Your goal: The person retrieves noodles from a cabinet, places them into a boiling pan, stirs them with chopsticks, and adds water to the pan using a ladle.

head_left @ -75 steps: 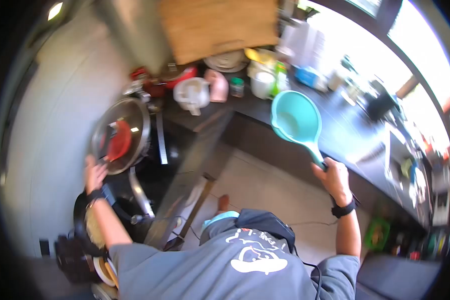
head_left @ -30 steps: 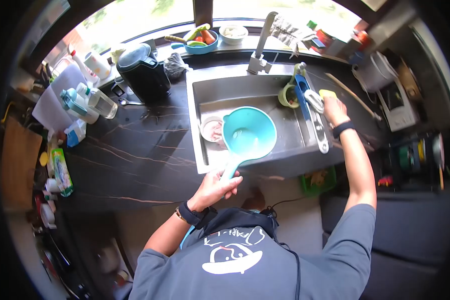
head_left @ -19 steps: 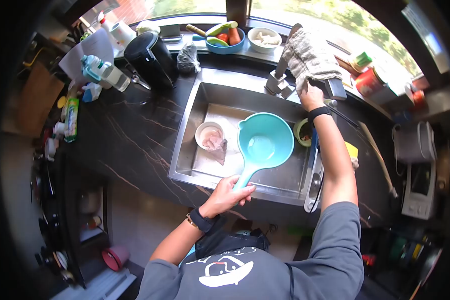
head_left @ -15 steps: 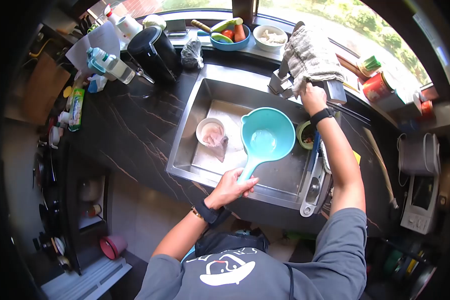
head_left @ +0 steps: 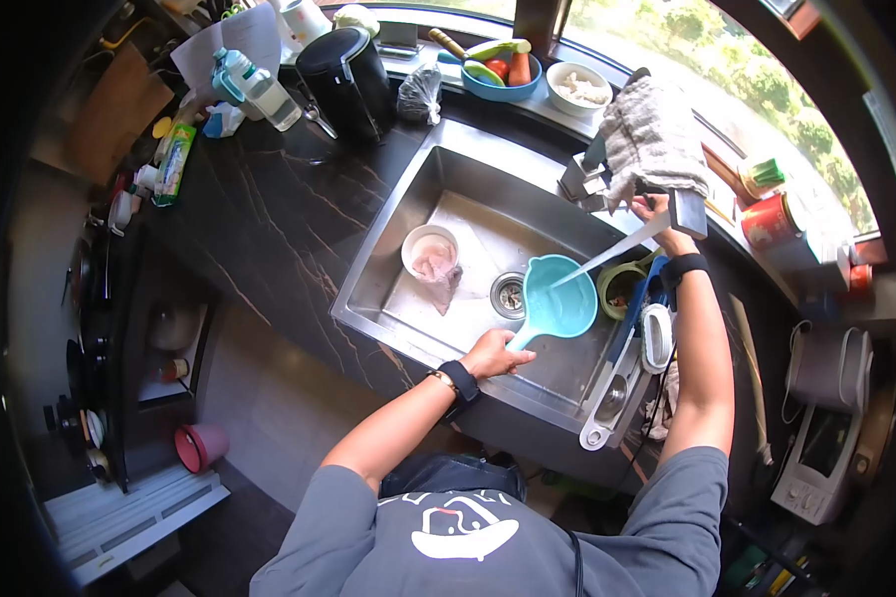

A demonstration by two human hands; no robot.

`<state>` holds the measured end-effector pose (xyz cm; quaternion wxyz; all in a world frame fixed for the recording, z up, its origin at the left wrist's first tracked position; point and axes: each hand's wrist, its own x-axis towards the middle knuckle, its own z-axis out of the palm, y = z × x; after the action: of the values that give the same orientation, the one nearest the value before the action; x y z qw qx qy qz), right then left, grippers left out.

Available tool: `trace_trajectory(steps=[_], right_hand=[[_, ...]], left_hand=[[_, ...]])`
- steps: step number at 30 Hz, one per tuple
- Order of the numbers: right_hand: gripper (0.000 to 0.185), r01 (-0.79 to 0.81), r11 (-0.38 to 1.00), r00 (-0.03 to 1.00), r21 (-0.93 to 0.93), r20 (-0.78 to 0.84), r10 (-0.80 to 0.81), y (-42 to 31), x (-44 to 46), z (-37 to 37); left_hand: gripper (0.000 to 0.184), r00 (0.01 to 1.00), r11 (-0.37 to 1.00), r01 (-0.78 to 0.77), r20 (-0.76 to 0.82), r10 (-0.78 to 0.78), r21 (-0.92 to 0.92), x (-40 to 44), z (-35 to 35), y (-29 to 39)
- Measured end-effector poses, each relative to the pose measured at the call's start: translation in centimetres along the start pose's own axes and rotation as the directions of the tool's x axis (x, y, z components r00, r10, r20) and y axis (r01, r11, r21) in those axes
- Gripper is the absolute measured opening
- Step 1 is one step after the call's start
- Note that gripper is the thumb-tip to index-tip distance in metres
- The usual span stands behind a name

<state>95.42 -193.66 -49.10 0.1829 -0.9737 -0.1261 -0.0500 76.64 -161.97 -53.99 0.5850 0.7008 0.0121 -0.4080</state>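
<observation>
My left hand [head_left: 498,355] is closed around the handle of a light-blue water dipper [head_left: 560,310], held low inside the steel sink [head_left: 388,214]. A stream of water [head_left: 622,245] slants from the faucet [head_left: 688,213] into the dipper's bowl. Beside the faucet, under a hanging grey cloth [head_left: 649,139], is my right hand [head_left: 659,211]; its fingers are partly hidden and look loosely apart, with nothing visible in them. A white bowl [head_left: 429,239] stands in the sink with pale pink raw meat [head_left: 436,267] hanging over its rim.
A green container [head_left: 622,286] sits at the sink's right side near a white-handled tool [head_left: 607,403]. Behind the sink are a blue bowl of vegetables [head_left: 503,88], a white bowl [head_left: 578,90] and a black canister [head_left: 346,85]. A water bottle [head_left: 269,99] stands at left.
Water now runs from the faucet into the dipper. The dipper has moved lower and right, uncovering the drain. My right hand has come down from the cloth to beside the spout.
</observation>
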Motion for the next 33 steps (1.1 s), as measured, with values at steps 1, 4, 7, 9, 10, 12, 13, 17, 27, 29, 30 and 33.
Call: trace_trajectory(steps=[1, 4, 7, 9, 10, 12, 13, 17, 27, 29, 30, 33], right_hand=[[0.015, -0.030, 0.998, 0.999, 0.060, 0.017, 0.029, 0.0, 0.0, -0.3], [0.016, -0.085, 0.979, 0.996, 0.188, 0.039, 0.078, 0.8, 0.1, -0.5], [0.017, -0.109, 0.971, 0.994, 0.211, 0.011, 0.109, 1.6, 0.1, -0.3], [0.018, -0.121, 0.969, 0.992, 0.215, -0.003, 0.125, 1.9, 0.2, -0.1], [0.018, -0.126, 0.968, 0.991, 0.219, -0.010, 0.132, 2.0, 0.2, -0.1], [0.019, -0.136, 0.965, 0.989, 0.223, -0.024, 0.145, 2.2, 0.2, 0.1], [0.019, -0.139, 0.964, 0.988, 0.229, -0.027, 0.149, 2.3, 0.2, 0.1], [0.020, -0.160, 0.957, 0.985, 0.242, -0.030, 0.172, 2.5, 0.2, 0.1], [0.024, -0.189, 0.947, 0.979, 0.261, -0.021, 0.202, 3.4, -0.2, 0.2], [0.025, -0.190, 0.945, 0.980, 0.266, -0.007, 0.199, 3.5, 0.0, 0.3], [0.025, -0.191, 0.945, 0.980, 0.267, -0.006, 0.200, 3.8, 0.0, 0.3], [0.026, -0.180, 0.949, 0.983, 0.257, 0.011, 0.184, 4.7, 0.5, 0.8]], left_hand=[[0.033, 1.000, 1.000, 0.002, 0.006, -0.002, -0.011, 0.4, 0.2, -0.3], [0.034, 1.000, 1.000, 0.007, 0.006, -0.007, -0.023, 1.7, 0.5, -1.3], [0.036, 1.000, 1.000, 0.026, 0.010, -0.026, -0.006, 2.4, 0.2, -1.8], [0.037, 0.999, 0.999, 0.035, -0.005, -0.035, 0.018, 2.9, 0.1, -2.2], [0.037, 0.999, 0.998, 0.045, -0.020, -0.044, 0.048, 3.1, 0.0, -2.4], [0.037, 0.999, 0.998, 0.048, -0.026, -0.047, 0.042, 3.5, -0.2, -2.7], [0.038, 0.998, 0.998, 0.049, -0.033, -0.048, 0.039, 3.6, -0.3, -2.8], [0.036, 0.999, 0.999, 0.037, -0.023, -0.037, -0.009, 4.1, -0.6, -3.6], [0.025, 0.985, 0.985, -0.156, 0.065, 0.161, -0.079, 0.3, -2.2, -0.4], [0.022, 0.977, 0.976, -0.192, 0.070, 0.200, -0.107, -0.1, -2.2, -0.3], [0.023, 0.978, 0.975, -0.190, 0.069, 0.199, -0.117, -0.1, -2.4, -0.4], [0.024, 0.976, 0.972, -0.209, 0.046, 0.215, -0.108, -1.1, -2.3, 0.1]])
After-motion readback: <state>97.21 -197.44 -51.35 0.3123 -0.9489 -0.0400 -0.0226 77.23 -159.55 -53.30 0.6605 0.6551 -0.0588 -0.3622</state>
